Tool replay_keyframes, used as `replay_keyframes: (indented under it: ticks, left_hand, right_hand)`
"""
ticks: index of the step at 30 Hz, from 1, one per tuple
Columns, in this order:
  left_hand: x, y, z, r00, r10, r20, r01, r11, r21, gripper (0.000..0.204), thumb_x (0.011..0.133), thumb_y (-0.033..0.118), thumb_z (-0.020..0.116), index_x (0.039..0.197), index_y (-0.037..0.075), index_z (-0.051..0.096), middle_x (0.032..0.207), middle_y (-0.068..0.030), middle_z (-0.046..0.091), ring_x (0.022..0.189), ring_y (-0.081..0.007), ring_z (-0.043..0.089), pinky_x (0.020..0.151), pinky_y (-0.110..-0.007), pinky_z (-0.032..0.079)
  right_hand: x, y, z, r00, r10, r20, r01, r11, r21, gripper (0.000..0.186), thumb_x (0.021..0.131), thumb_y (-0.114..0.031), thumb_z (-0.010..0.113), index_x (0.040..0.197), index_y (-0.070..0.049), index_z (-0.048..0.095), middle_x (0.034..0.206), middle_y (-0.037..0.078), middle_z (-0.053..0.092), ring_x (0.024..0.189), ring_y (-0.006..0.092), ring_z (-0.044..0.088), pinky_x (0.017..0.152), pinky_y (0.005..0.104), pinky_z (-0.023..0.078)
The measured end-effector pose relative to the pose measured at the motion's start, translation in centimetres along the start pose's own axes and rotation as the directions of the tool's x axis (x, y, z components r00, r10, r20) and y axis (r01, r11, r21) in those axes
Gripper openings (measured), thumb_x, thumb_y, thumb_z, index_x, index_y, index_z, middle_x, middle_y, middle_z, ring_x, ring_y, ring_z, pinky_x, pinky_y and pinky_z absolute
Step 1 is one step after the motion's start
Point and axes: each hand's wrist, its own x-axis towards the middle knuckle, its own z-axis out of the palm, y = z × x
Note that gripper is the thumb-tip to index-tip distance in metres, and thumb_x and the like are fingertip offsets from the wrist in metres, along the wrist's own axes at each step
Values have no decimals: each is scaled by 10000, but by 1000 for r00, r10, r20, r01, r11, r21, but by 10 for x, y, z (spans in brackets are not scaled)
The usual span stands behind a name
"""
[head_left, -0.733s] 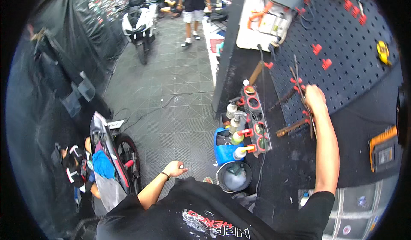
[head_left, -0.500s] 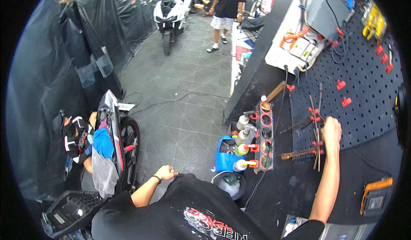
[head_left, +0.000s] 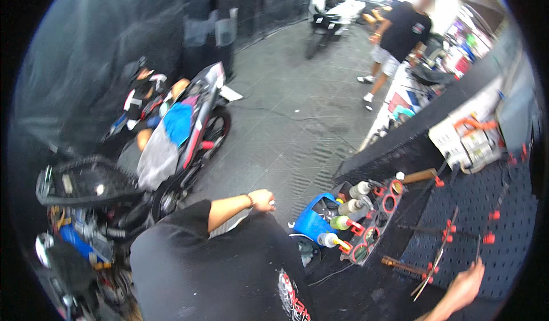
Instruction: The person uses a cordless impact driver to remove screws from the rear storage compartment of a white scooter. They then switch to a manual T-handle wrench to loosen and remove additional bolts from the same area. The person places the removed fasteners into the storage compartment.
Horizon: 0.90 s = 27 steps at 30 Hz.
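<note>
My left hand (head_left: 262, 201) is out beside my torso, fingers curled round a small white item too small to name. My right hand (head_left: 469, 282), at lower right, grips a thin dark rod (head_left: 478, 251) at the black pegboard (head_left: 514, 265). Several other thin rods (head_left: 449, 229) hang there on red clips (head_left: 488, 238). Just left of the board stands a rack with red-rimmed holders (head_left: 389, 203), beside spray bottles (head_left: 342, 221) and a blue plastic container (head_left: 313, 218).
A partly disassembled motorcycle (head_left: 160, 143) fills the left side, a person (head_left: 143, 100) low behind it. Another person (head_left: 400, 35) walks on the tiled floor (head_left: 286, 138) near a white scooter (head_left: 329, 15). A dark partition edge (head_left: 403, 121) and cables (head_left: 334, 274) are at the right.
My view has swung left, bringing more of the motorcycle in. My right hand has shifted from the crossed rods to a rod further right on the pegboard.
</note>
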Motion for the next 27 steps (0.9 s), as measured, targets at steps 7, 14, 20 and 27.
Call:
replay_keyframes:
  ticks: [7, 14, 20, 27]
  left_hand:
    - [-51, -19, -8, 958, -247, -149, 176, 910, -375, 397, 861, 457, 725, 855, 60, 698, 719, -116, 652, 704, -250, 622, 660, -412, 485]
    - [-65, 25, -97, 868, -85, -489, -373, 538, -756, 272, 925, 303, 722, 980, 38, 720, 722, 27, 601, 651, -48, 526, 558, -249, 430]
    - [-73, -13, -194, 829, -211, -518, -500, 134, -855, 475, 984, 154, 630, 1404, -24, 501, 591, 63, 443, 445, -9, 337, 410, -174, 293]
    - [-3, -107, -309, 819, -361, -445, -448, 80, -890, 607, 1020, 250, 611, 1526, 16, 371, 645, 48, 475, 440, -9, 344, 395, -184, 300]
  right_hand:
    - [-18, -104, -85, 993, -118, 7, 104, 897, 430, 182, 940, -83, 655, 1083, 0, 731, 971, 187, 728, 846, 324, 700, 794, 400, 552]
    - [-74, -288, 26, 821, -553, 143, -156, 24, 987, 183, 917, -21, 620, 1049, 65, 711, 775, 77, 597, 693, 155, 548, 636, 273, 431]
    - [-106, -465, 85, 656, -713, 248, -552, -230, 801, 190, 950, -90, 642, 1055, 47, 718, 772, 63, 635, 680, 125, 546, 621, 281, 430]
    - [-97, -620, 119, 525, -768, 368, -830, -364, 424, 335, 1000, -278, 648, 1130, 28, 696, 745, -37, 581, 607, 40, 447, 534, 215, 350]
